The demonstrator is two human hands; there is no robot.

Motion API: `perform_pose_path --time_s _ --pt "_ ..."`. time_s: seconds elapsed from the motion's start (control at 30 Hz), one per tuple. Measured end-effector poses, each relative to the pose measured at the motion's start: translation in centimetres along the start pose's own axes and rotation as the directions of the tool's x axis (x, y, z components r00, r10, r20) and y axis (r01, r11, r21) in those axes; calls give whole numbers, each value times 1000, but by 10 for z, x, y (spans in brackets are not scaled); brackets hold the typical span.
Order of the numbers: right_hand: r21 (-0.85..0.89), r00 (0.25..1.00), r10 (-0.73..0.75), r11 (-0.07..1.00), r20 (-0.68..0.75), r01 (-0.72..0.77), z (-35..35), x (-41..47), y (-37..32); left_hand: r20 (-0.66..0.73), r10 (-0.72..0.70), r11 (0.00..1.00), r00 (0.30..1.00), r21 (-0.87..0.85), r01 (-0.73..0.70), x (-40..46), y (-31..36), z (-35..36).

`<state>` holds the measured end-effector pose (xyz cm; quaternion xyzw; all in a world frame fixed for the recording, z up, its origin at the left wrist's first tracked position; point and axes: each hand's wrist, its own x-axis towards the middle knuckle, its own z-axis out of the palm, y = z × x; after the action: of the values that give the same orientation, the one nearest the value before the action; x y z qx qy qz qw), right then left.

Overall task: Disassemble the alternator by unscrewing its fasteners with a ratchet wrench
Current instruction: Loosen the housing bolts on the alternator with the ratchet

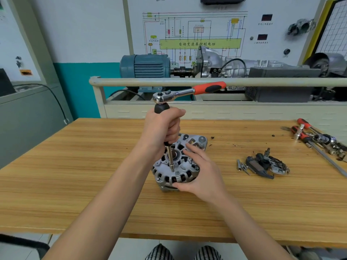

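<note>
A silver alternator (193,142) stands on the wooden table (75,175), its end housing facing up. A ratchet wrench (187,91) with an orange and black handle sits on top of a black-handled extension driver. The driver's steel shaft (170,158) runs down to a fastener on the alternator's top near the front rim. My left hand (163,128) grips the driver's black handle just below the ratchet head. My right hand (199,171) rests on the alternator's right side, fingers spread on the top and thumb pressed against its front wall.
Removed alternator parts (266,164) and small screws (242,166) lie to the right. Screwdrivers and sockets (315,137) are at the table's far right edge. Behind the table stands a training bench with a rail (131,81) and a blue motor (144,65).
</note>
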<state>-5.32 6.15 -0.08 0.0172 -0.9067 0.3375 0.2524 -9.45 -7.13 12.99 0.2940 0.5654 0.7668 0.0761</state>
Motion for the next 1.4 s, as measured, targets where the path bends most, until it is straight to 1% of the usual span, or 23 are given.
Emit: perform_pose_path --time_s 0.2,0.33,0.47,0.67,1.17,1.4 --pt "45 999 33 998 -29 -32 -5 -8 1 -12 -36 998 999 -56 35 0 1 2" --pt "48 1000 29 998 -6 -29 -8 -10 -1 0 -31 999 1000 -39 31 -1 1 3" --pt "33 1000 -12 999 24 12 -9 -15 -6 1 -30 999 1000 -42 30 -1 2 4" --pt "36 998 -15 999 66 12 -11 -17 -9 18 -30 999 999 -40 31 -7 -2 10" --pt "60 998 -10 998 69 6 -10 -18 -10 19 -17 999 1000 -32 18 -17 1 15" --pt "82 998 -8 997 59 4 -9 -17 -9 8 -24 1000 1000 -1 24 -20 1 19"
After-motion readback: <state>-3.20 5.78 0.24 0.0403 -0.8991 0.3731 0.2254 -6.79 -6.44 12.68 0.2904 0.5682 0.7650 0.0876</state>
